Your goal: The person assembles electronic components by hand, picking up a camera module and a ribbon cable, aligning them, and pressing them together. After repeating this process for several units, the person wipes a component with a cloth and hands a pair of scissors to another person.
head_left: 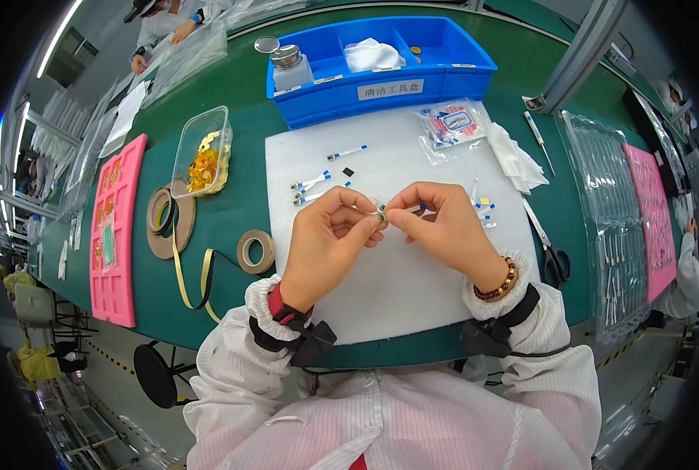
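Over the white foam mat (396,290), my two hands meet with fingertips close together. My left hand (326,247) pinches the small dark end of a flex cable (382,209). From the other side, my right hand (447,235) grips the same piece between thumb and forefinger, and a blue-tipped strip shows by its fingers. Several similar white cables with blue ends (310,185) lie left of my hands, beside a small black square (348,171). A single cable (347,153) rests farther up, and more cables (484,210) are partly hidden behind my right hand.
A blue divided bin (389,90) stands at the back. On the left are a clear tub (179,168) of gold pieces, tape rolls (255,251) and a pink tray (130,235). Scissors (555,262), a white cloth (514,160), a screwdriver (539,141) and clear trays (608,227) lie right.
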`<state>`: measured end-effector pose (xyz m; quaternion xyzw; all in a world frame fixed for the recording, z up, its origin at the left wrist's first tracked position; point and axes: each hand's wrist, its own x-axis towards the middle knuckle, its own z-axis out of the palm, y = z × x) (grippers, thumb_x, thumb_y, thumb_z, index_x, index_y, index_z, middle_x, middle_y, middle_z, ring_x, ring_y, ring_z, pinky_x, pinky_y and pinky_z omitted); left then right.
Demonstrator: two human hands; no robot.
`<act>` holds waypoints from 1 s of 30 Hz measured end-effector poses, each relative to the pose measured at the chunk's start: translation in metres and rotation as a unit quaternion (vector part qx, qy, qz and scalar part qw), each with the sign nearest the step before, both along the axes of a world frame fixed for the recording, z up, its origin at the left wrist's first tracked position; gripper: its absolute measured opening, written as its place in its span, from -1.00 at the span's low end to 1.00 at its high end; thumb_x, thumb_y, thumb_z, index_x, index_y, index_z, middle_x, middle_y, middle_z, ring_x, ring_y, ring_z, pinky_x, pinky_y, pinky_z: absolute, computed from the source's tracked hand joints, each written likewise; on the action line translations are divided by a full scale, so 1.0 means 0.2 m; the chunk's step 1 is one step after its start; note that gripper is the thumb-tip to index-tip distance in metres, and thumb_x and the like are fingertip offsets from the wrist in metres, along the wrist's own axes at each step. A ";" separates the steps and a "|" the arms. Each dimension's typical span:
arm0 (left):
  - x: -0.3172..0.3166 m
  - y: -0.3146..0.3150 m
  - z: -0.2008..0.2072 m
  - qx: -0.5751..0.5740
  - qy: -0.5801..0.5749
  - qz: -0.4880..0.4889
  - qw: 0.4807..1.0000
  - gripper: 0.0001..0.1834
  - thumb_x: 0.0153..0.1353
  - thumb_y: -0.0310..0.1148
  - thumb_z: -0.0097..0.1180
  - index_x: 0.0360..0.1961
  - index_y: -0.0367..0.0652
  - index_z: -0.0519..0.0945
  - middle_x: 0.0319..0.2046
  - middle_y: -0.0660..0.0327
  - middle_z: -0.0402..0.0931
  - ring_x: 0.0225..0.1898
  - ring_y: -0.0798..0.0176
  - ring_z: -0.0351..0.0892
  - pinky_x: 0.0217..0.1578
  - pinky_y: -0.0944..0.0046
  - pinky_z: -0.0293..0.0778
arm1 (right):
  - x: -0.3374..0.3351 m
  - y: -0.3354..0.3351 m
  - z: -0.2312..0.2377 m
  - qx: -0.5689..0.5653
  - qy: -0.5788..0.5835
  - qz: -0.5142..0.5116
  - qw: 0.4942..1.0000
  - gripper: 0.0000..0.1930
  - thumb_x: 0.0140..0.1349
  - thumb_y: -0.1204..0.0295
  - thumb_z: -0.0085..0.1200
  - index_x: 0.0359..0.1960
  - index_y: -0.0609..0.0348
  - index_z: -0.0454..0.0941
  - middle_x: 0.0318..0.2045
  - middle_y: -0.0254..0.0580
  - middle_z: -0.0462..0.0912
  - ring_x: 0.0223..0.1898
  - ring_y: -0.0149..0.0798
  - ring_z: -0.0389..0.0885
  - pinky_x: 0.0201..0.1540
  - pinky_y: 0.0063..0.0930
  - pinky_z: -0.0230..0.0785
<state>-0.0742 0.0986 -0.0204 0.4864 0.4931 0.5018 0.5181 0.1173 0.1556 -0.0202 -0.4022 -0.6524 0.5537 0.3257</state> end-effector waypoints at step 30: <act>-0.32 0.17 -0.05 0.206 0.435 0.265 0.836 -0.92 0.19 -0.47 0.28 -0.29 -0.21 0.72 -0.40 0.16 0.52 -0.38 0.21 0.51 -0.37 0.23 0.44 | 0.21 0.01 0.08 0.349 -0.477 0.009 0.806 -0.91 -0.01 0.54 0.28 -0.55 0.26 0.60 -0.50 -0.06 0.63 -0.32 -0.04 0.63 -0.33 -0.25 0.51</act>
